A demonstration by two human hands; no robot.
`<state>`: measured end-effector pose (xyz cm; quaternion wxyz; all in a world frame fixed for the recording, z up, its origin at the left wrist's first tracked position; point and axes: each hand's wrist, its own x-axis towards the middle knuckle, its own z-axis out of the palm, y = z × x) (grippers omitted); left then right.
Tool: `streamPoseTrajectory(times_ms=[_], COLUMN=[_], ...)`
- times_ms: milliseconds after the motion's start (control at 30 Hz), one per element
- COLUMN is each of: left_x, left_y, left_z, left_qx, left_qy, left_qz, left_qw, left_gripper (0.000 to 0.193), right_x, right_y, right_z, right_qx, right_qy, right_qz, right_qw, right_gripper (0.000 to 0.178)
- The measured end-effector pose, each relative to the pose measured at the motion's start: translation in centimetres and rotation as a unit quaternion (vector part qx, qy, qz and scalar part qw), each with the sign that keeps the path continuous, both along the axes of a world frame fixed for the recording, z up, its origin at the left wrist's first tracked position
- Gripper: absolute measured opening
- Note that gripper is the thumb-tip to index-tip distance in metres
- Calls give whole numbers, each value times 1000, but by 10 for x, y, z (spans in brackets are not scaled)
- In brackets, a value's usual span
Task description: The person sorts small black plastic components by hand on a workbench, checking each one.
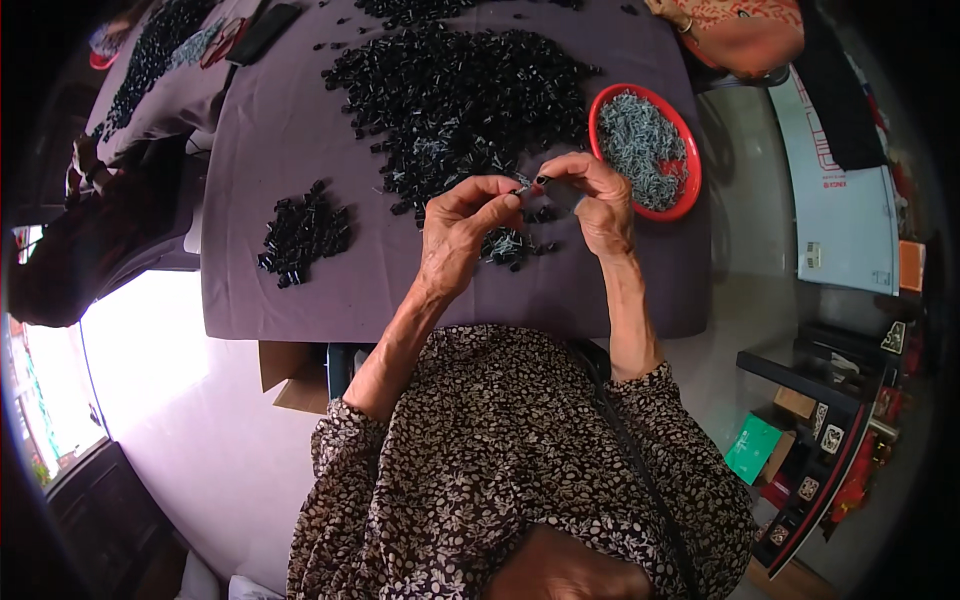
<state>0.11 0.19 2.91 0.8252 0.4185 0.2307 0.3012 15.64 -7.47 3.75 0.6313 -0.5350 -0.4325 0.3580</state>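
Over the near part of the cloth-covered table my two hands meet at the fingertips. My left hand [460, 230] is closed in a pinch on a small grey screw-like pin [523, 184], and something black shows by its thumb tip. Between the thumb and finger of my right hand [602, 200] is a small black plastic piece [542, 180]. A little pile of grey pins and black pieces [505, 246] lies just below my fingers. Beyond them spreads a large heap of black pieces [470, 95]. To the right, a red oval basket [694, 150] holds many grey pins [640, 140].
A smaller heap of black pieces [305, 235] lies on the purple tablecloth [240, 180] at the left. Another person's arm [745, 45] rests at the far right corner. A person in dark clothes [110, 210] sits at the left. A white box [845, 220] stands to the right.
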Motion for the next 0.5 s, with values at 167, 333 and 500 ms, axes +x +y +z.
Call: streamPoseTrajectory(times_ms=[167, 333, 500], left_x=[0, -4, -6], left_y=[-2, -2, -2], left_z=[14, 20, 22], left_qx=[53, 80, 103], left_qy=[-13, 15, 35], left_qz=[7, 30, 31], left_qw=[999, 996, 994], left_gripper=[13, 12, 12], right_x=[-8, -13, -14], right_y=[-3, -1, 2], right_z=[29, 41, 49], right_qx=[20, 16, 28], right_qy=[-56, -119, -273], right_qz=[18, 27, 28], right_qw=[998, 992, 961], right_gripper=[21, 29, 35])
